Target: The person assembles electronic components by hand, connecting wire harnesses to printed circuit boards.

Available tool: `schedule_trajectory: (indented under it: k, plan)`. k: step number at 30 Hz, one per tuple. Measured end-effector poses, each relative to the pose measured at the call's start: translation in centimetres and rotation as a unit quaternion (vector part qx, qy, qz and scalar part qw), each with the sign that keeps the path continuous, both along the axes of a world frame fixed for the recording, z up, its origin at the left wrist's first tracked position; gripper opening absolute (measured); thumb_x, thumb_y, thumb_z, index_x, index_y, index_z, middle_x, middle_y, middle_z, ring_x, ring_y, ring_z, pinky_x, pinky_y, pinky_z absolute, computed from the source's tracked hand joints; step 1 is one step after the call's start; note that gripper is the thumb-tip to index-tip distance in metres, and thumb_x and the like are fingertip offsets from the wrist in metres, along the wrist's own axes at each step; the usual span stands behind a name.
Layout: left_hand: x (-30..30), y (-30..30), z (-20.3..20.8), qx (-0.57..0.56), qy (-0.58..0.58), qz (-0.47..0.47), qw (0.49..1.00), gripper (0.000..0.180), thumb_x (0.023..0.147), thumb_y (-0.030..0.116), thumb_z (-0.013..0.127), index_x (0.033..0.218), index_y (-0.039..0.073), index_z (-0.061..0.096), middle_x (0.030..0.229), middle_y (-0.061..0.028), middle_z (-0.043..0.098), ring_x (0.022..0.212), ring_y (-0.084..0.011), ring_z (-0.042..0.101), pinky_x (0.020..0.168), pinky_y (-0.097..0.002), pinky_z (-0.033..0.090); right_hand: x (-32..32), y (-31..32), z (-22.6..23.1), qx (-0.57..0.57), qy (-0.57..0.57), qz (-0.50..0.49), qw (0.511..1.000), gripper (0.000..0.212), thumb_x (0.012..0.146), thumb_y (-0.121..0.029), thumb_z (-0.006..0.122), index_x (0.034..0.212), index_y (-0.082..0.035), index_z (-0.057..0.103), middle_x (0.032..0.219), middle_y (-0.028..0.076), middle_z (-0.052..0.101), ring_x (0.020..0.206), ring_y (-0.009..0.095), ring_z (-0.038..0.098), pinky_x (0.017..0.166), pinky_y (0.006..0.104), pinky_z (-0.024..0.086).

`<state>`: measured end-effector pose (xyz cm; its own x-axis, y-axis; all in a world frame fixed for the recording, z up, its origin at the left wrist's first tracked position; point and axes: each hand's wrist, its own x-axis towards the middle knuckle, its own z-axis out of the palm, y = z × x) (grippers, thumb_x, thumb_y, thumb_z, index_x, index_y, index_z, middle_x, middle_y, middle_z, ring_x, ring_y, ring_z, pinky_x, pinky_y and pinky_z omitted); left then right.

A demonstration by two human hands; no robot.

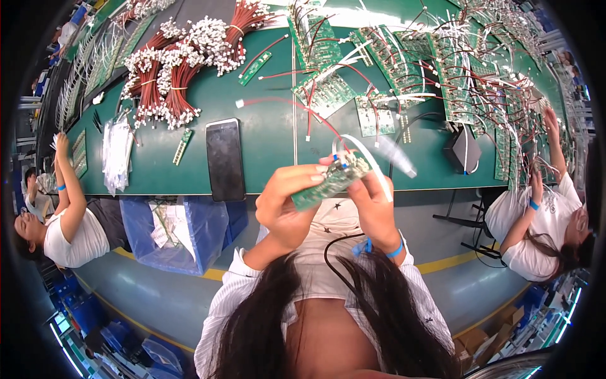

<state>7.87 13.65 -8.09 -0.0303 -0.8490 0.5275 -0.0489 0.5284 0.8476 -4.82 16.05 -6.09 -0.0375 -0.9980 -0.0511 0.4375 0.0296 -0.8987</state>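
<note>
One circuit board (330, 184) slants lengthwise up rightward, held between left hand (285, 205) and right hand (375, 207).

Blk phone (225, 158) at grn tbl (265, 142) edge, blue bin (203, 243) nearby.

PLACE: electronics assembly workshop | BENCH: long green work surface (271, 139) carrying many circuit boards (326, 96) with attached wires (410, 96) | STOCK: banded bundles of red leads (179, 91) with white connectors (208, 38) | STAFF: person at left (82, 234), person at right (536, 246), both wearing blue wristbands (534, 204) | FLOOR: grey floor (429, 234) with yellow marking line (448, 261), plastic-lined blue bin (209, 237) near bench
</note>
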Motion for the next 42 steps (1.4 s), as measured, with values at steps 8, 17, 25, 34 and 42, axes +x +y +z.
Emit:
schedule_trajectory:
  k: [8,17,25,34,42]
  plan:
    - [-0.5,0.3,-0.5,0.257,0.095,-0.098,0.957,0.017,0.073,-0.004,0.066,0.088,-0.005,0.059,0.088,-0.0081,0.060,0.085,-0.0129,0.055,0.077,-0.0266,0.044,-2.0,-1.2,-0.7,-0.083,0.273,-0.057,0.957,0.012,0.076,0.002,0.062,0.086,0.003,0.057,0.083,0.008,0.057,0.074,0.013,0.059,0.069,0.0253,0.048]
    - [0.3,-0.6,-1.2,0.220,0.009,-0.058,0.974,0.017,0.078,-0.004,0.062,0.094,-0.005,0.056,0.088,-0.0098,0.062,0.082,-0.0127,0.060,0.076,-0.0251,0.048,-2.2,-1.3,-1.1,-0.123,0.416,-0.040,0.900,0.015,0.074,0.002,0.064,0.088,0.005,0.060,0.081,0.012,0.062,0.071,0.022,0.061,0.062,0.0284,0.048]
    - [1.2,-1.6,-0.9,0.141,-0.102,-0.094,0.980,0.019,0.073,-0.007,0.063,0.090,-0.006,0.057,0.087,-0.0112,0.060,0.080,-0.0163,0.059,0.073,-0.0262,0.048,-1.2,-0.9,-1.9,-0.101,0.354,-0.070,0.927,0.015,0.074,0.004,0.063,0.089,0.004,0.058,0.080,0.012,0.061,0.069,0.022,0.061,0.061,0.0290,0.048]
    - [0.7,-1.2,-1.0,0.123,-0.147,-0.052,0.980,0.017,0.075,-0.004,0.062,0.090,-0.003,0.056,0.082,-0.0146,0.060,0.073,-0.0280,0.062,0.063,-0.0317,0.048,-1.1,-1.4,-2.5,-0.141,0.421,-0.062,0.894,0.016,0.075,0.004,0.061,0.090,0.003,0.055,0.080,0.014,0.058,0.069,0.029,0.059,0.060,0.0317,0.047]
    - [0.7,-1.2,-1.5,0.112,-0.211,-0.064,0.969,0.022,0.078,-0.003,0.060,0.098,-0.002,0.052,0.084,-0.0177,0.061,0.074,-0.0325,0.062,0.062,-0.0351,0.049,-0.6,-1.2,-3.2,-0.135,0.441,-0.080,0.883,0.016,0.073,0.005,0.061,0.086,0.002,0.054,0.077,0.013,0.055,0.066,0.030,0.057,0.056,0.0344,0.045]
